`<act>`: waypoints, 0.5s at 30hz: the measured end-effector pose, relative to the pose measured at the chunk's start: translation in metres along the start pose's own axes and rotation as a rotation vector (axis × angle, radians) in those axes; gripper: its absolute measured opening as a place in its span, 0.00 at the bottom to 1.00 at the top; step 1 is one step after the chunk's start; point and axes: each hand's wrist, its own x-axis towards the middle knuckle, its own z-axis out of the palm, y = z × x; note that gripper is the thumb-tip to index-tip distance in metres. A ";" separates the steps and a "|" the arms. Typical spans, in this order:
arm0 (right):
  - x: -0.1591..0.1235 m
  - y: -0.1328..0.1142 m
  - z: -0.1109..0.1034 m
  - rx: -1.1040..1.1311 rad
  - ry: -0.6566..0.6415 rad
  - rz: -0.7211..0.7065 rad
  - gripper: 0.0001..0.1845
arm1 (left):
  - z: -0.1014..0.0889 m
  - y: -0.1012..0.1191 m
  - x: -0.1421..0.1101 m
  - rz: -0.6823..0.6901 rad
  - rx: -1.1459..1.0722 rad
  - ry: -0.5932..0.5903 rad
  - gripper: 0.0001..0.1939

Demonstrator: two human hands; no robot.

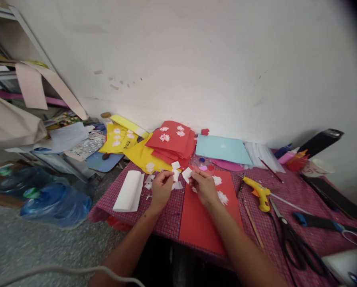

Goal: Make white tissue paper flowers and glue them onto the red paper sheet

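Now the right hand (pixel 204 185) pinches a white paper square (pixel 186 175); the left hand (pixel 162 190) is curled nearby, its grip I cannot tell.

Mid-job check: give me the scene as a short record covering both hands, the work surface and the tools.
Left hand: fingers pinched beside loose white paper pieces; whether it grips one is unclear
Right hand: pinching a small white paper square
Under right hand: red sheet bearing white flowers
Surface: checked cloth
Left of hands: folded white paper
Tools, right side: yellow glue gun, black-handled scissors
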 end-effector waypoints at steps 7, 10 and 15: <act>0.001 0.000 0.000 0.009 -0.005 -0.023 0.12 | 0.001 -0.005 0.001 -0.008 -0.014 -0.035 0.07; 0.001 0.002 0.000 0.012 0.000 -0.017 0.12 | 0.001 -0.007 0.001 -0.031 -0.006 -0.106 0.07; -0.002 -0.002 0.001 0.023 -0.020 -0.014 0.13 | 0.002 -0.009 0.001 -0.087 -0.008 -0.131 0.09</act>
